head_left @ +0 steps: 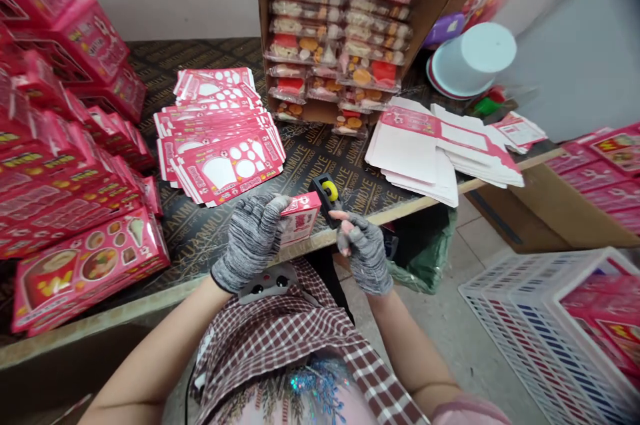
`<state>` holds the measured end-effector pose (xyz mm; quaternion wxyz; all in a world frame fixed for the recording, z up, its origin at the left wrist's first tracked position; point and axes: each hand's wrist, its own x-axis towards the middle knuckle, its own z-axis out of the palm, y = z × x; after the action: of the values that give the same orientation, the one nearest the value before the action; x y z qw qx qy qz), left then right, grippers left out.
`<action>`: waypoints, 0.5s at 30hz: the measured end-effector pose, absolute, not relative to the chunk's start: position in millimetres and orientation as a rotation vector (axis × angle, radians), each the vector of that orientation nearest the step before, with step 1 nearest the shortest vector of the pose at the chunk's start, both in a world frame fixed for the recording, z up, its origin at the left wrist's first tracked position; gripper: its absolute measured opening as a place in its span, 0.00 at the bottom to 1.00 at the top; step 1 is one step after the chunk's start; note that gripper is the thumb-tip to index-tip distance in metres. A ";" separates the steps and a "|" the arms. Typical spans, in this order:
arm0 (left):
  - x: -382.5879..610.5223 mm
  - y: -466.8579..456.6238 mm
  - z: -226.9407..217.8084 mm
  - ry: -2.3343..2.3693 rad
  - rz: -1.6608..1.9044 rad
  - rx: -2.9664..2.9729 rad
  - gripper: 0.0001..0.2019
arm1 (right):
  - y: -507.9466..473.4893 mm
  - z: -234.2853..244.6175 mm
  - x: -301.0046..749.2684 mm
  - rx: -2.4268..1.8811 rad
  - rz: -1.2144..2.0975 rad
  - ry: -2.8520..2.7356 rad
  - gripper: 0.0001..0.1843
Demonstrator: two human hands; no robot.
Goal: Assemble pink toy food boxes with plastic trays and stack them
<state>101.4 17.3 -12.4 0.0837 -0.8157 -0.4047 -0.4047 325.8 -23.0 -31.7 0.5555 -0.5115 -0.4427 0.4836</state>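
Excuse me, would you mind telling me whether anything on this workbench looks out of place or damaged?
The stack of flat pink-and-white carton blanks looks odd: it lies loose and skewed, and its near corner juts out past the wooden edge of the table.

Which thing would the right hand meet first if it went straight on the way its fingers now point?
The black tape dispenser with a yellow roll, which the right hand seems already to touch, though depth is hard to judge here. Just beyond it lies the small pink box.

Gloved left hand point(251, 243), gloved right hand point(365, 253), fingers point(275, 207) curled
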 end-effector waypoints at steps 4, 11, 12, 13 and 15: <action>97.3 15.4 -12.7 -1.245 -1.213 -2.471 0.12 | -17.5 3.6 289.9 -0.945 1.610 -1.088 0.24; 90.4 13.2 -8.2 -1.088 -1.167 -2.587 0.16 | -5.3 -1.7 274.2 -0.795 1.856 -0.774 0.17; 90.5 13.1 -7.4 -1.096 -1.145 -2.597 0.16 | -5.3 -2.6 274.6 -0.798 1.857 -0.770 0.17; 91.3 13.2 -6.7 -1.118 -1.143 -2.602 0.16 | -5.3 -3.2 275.3 -0.806 1.850 -0.781 0.17; 95.8 14.1 -5.8 -1.192 -1.201 -2.583 0.15 | -4.3 -3.7 277.3 -0.867 1.793 -0.862 0.18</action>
<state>95.8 14.1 -5.8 0.0269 -0.8362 -0.3860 -0.3888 277.3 -4.3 -3.7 0.4668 -0.3533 -0.3514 0.7305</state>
